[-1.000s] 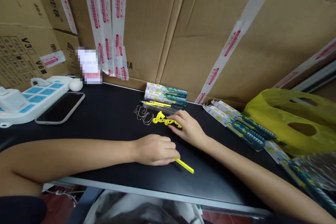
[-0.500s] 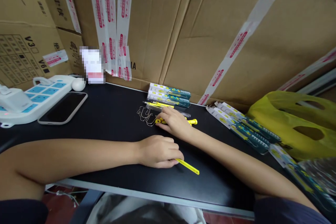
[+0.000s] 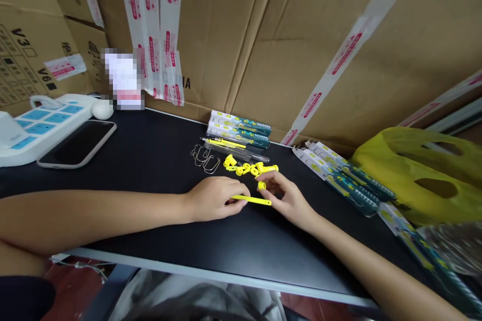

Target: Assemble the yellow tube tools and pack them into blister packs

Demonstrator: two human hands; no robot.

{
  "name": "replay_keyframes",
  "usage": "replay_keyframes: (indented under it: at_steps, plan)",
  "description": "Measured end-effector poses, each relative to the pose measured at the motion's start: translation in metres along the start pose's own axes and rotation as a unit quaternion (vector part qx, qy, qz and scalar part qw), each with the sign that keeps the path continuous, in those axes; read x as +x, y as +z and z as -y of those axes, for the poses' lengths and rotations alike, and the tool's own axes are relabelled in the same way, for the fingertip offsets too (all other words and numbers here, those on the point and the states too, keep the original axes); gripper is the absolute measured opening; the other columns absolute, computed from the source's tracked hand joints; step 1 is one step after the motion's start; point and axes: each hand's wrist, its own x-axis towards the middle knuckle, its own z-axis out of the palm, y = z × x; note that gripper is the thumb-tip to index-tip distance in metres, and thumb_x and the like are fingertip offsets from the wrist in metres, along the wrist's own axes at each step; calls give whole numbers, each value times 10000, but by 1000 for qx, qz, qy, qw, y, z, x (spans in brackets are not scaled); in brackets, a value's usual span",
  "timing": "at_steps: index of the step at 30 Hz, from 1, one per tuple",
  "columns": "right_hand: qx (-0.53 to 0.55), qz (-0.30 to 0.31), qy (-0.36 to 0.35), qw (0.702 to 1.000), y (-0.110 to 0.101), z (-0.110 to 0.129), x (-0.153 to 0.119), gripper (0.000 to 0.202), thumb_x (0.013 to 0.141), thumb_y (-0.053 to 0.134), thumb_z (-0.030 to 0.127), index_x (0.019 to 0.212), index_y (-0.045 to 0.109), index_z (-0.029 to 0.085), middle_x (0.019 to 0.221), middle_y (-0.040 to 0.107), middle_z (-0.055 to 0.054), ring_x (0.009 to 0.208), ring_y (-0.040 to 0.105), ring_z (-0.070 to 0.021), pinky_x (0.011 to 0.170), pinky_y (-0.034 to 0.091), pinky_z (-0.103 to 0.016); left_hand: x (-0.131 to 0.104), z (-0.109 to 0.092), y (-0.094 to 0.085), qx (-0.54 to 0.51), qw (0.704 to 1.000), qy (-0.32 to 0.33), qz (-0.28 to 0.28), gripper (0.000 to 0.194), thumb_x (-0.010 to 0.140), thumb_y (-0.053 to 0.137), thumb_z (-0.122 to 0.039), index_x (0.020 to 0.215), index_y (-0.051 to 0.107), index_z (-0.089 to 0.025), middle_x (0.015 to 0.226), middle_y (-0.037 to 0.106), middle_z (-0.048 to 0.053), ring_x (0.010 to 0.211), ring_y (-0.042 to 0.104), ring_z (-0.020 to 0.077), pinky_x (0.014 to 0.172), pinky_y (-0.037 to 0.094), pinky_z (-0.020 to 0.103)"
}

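1 rod (image 3: 258, 200) clasped in left fingers (image 3: 241, 191), 1 ring (image 3: 261, 186) pinched in right fingers (image 3: 272, 175), not joined; yellow bits (image 3: 229, 161) lie loose just beyond right fingers

"V3", "V6" on cardboard (image 3: 22, 70).

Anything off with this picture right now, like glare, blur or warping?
Head view: pale glare on the black tabletop near its front edge; head view: the whitish upright object at back left is pixelated; head view: edges look stretched, and the crinkled clear plastic at far right is smeared; head view: the slim yellow plastic stick in the left hand is fairly crisp.
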Motion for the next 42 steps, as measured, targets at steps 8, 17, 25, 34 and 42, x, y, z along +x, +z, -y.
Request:
replay_keyframes:
  at_steps: [8,17,25,34,42]
  plan:
    - [-70,7,-44,997,-5,-2,-5,159,795,540,168,949,526,206,733,563,6,588,533,-116,565,462,-251,-1,2,2,-14,997,-73,0,191,917,445,-272,995,598,-190,947,670,18,828,630,143,747,447,233]
    - [-80,-1,-45,996,-2,5,-11,140,836,558,240,912,441,222,705,517,24,555,505,-99,516,454,-224,0,0,1,-11,996,-88,7,162,905,459,-244,970,596,-185,928,669,18,821,632,144,731,452,237]
    - [-300,-20,-217,929,-2,8,-14,110,882,455,128,952,457,212,759,568,-33,647,538,-139,569,448,-252,1,0,1,-20,995,-94,11,149,901,470,-232,961,596,-182,933,671,16,827,631,141,730,446,228]
    - [-58,-21,-113,992,-4,8,-13,244,846,574,168,1053,455,220,735,525,26,596,526,-100,563,489,-226,3,2,-3,-75,994,-79,9,168,915,469,-264,975,596,-173,845,645,-7,745,594,108,679,415,197]
    - [-70,-23,-209,975,-15,11,-10,244,737,749,219,933,610,179,833,619,-44,718,572,-142,629,506,-277,3,4,-4,-105,993,-34,30,170,918,472,-251,972,604,-161,906,664,16,812,608,116,739,421,199]
